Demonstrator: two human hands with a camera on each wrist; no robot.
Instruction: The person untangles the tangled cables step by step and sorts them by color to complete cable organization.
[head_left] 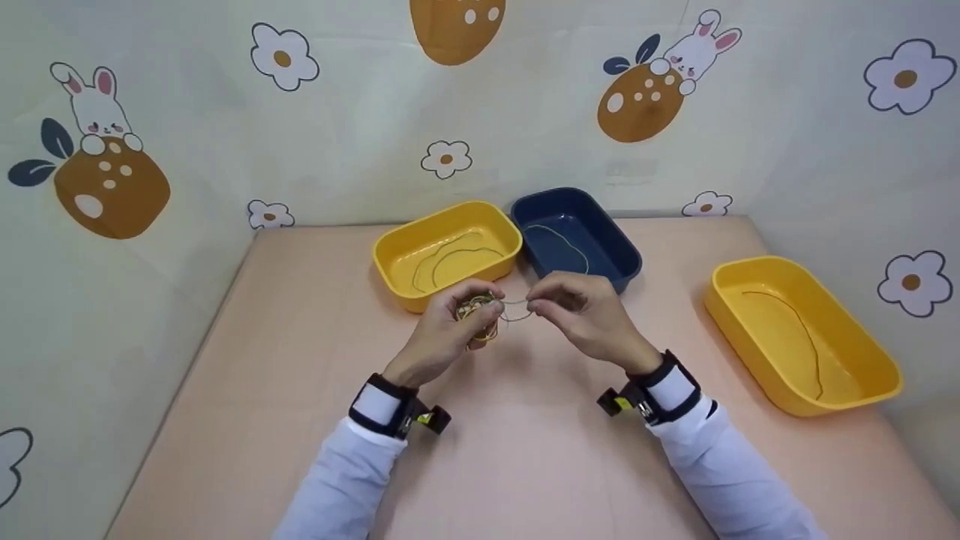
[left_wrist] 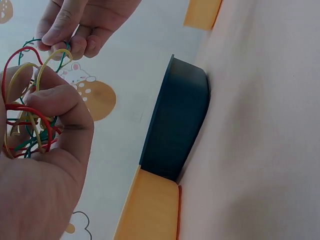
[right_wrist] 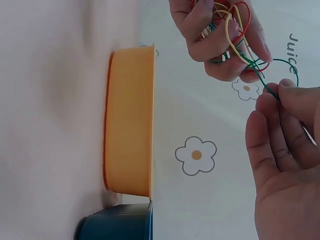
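Note:
My left hand (head_left: 435,337) grips a tangled bundle of thin cords (head_left: 478,307) in red, yellow and green, its loops poking out between the fingers. Beside it, my right hand (head_left: 592,322) pinches a green cord (right_wrist: 296,75) between thumb and fingertips. That cord bridges the small gap between the hands and runs back into the bundle. In the left wrist view the red loops (left_wrist: 42,112) hang over the palm. Both hands are held in front of the yellow tray (head_left: 390,277) and the dark blue tray (head_left: 628,259); part of the bundle is hidden by the left fingers.
The left yellow tray holds thin strands (head_left: 450,251), and the blue one a green strand (head_left: 566,241). Another yellow tray (head_left: 847,352) at the right has one dark strand (head_left: 806,326) in it. A patterned wall (head_left: 360,135) rises behind the pink-covered table (head_left: 300,300).

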